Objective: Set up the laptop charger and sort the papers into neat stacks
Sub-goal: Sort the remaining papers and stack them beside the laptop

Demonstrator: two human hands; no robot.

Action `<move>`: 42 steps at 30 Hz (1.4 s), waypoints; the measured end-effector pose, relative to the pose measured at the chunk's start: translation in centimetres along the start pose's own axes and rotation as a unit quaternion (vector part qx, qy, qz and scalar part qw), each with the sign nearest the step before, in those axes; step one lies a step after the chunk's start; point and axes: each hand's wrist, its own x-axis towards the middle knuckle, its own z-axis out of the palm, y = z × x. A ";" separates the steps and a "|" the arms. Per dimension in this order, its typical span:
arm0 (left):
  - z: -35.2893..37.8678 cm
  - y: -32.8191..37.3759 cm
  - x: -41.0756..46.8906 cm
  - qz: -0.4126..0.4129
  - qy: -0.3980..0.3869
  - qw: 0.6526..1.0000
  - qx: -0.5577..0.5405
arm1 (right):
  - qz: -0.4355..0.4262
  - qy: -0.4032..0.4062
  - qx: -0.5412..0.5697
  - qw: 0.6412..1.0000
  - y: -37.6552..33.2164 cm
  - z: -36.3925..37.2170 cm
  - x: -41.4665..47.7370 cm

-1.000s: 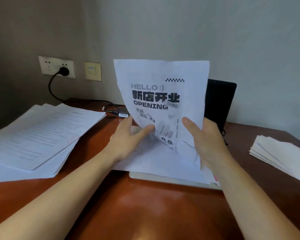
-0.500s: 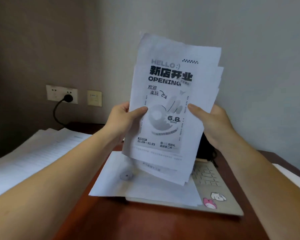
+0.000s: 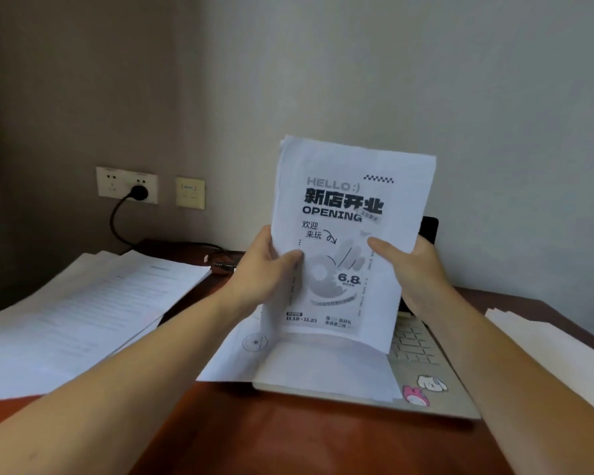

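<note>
I hold a bundle of flyers (image 3: 350, 200) upright over the laptop, its front sheet printed "HELLO OPENING". My left hand (image 3: 264, 269) grips the bundle's left edge and my right hand (image 3: 412, 269) grips its right edge, thumbs on the front. Its bottom edge rests near the white laptop (image 3: 426, 368), which lies open with loose sheets (image 3: 288, 365) over its left half. The charger plug (image 3: 138, 193) sits in the wall socket (image 3: 127, 184), and its cable (image 3: 117, 228) runs down to the desk behind the papers.
A wide stack of text pages (image 3: 83, 313) covers the desk's left side. Another white stack (image 3: 549, 347) lies at the right edge. A yellowish wall plate (image 3: 190, 193) sits beside the socket. The brown desk (image 3: 288, 437) shows bare wood in front.
The bundle went up off the laptop, then came down a little, and its sheets now sit more squared together. The view has tilted back down slightly.
</note>
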 end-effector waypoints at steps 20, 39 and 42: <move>-14.8 0.3 -0.1 -0.116 0.166 0.961 0.188 | 0.090 -0.085 0.030 0.992 3.1 13.4 0.0; -29.8 -6.1 -5.0 -0.373 0.009 0.767 0.522 | 0.051 -0.421 -0.477 0.769 8.2 31.0 -4.4; -29.1 -6.3 -4.9 -0.371 0.052 0.752 0.542 | 0.036 -0.409 -0.484 0.773 8.0 30.2 -4.4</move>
